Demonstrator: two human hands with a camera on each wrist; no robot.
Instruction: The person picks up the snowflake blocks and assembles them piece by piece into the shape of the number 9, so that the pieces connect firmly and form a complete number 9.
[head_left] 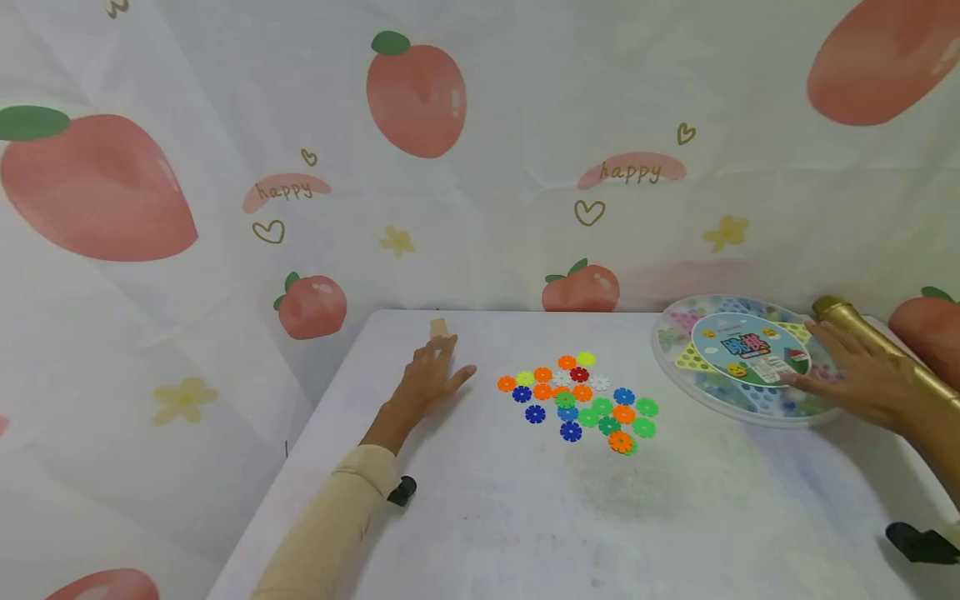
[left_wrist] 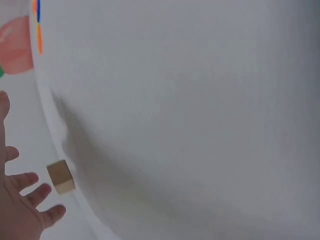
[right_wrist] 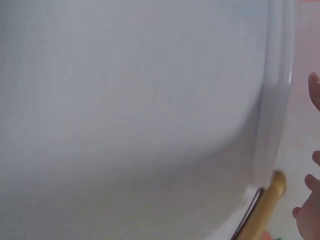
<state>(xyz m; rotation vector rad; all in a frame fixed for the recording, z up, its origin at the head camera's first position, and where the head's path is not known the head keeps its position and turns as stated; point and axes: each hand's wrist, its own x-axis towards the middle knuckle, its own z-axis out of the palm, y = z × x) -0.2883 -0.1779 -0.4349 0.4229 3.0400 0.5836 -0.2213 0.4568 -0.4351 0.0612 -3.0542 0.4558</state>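
You're at the reaching stage, it seems, left hand (head_left: 426, 377) spread just beside the wooden block (head_left: 438, 327), right hand (head_left: 870, 379) splayed over the round box (head_left: 750, 350), colored discs (head_left: 582, 392) lying between them, and any grip calls for curling those fingers.

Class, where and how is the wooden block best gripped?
The block is probably best pinched by its left and right sides, the left hand coming from the near side and above: its faces look flat, and it sits near the far edge of the table, just beyond that hand.
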